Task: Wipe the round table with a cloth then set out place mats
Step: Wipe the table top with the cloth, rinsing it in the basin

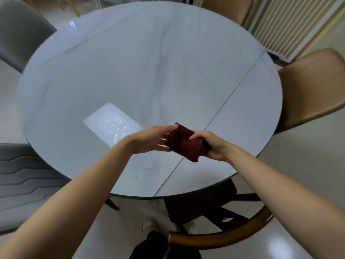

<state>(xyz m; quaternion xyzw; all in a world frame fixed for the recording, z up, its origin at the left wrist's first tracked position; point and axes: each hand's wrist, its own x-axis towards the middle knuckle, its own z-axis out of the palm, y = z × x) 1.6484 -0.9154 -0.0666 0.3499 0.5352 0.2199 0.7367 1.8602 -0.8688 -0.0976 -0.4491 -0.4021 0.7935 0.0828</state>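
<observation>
Dark red cloth [185, 143] held above near edge of round table [130, 62], not touching top. Right hand [211, 144] grips folded end; left hand [152, 141] supports other side, fingers loosely extended. Advice: finish flat pad, then wipe in overlapping arcs.

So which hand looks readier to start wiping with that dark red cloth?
The right hand: its fingers are curled around the cloth, while the left hand only touches its end with straighter fingers.
</observation>
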